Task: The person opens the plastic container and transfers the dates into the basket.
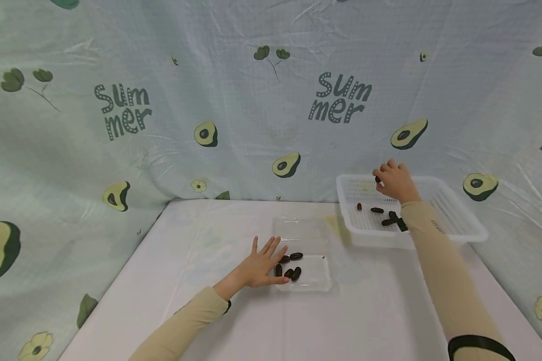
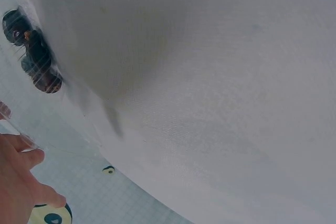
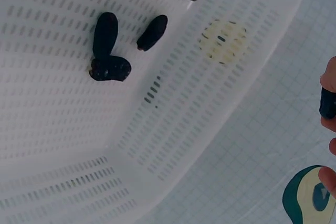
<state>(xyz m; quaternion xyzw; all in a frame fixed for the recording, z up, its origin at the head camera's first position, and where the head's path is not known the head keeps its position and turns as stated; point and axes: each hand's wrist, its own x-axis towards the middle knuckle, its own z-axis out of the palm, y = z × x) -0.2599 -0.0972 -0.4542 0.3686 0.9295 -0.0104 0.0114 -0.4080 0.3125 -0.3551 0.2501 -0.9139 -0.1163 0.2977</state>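
My right hand (image 1: 395, 183) is raised over the back left part of a white slotted plastic basket (image 1: 467, 231), pinching a dark, oblong date (image 3: 328, 103) between thumb and fingers. Several more dates (image 3: 105, 34) lie on the basket floor. Fingers spread, my left hand (image 1: 257, 266) rests at the left side of a clear plastic clamshell box (image 1: 317, 275). Inside its near half sit several dark dates (image 1: 296, 273), partly covered by the fingers in the head view. The box's lid (image 1: 298, 228) lies folded back, away from me.
A pale table (image 1: 226, 225) carries both containers, the basket at the far right corner and the box nearer the middle. Behind and beside the table hangs a sheet (image 1: 244, 90) printed with avocados and lettering.
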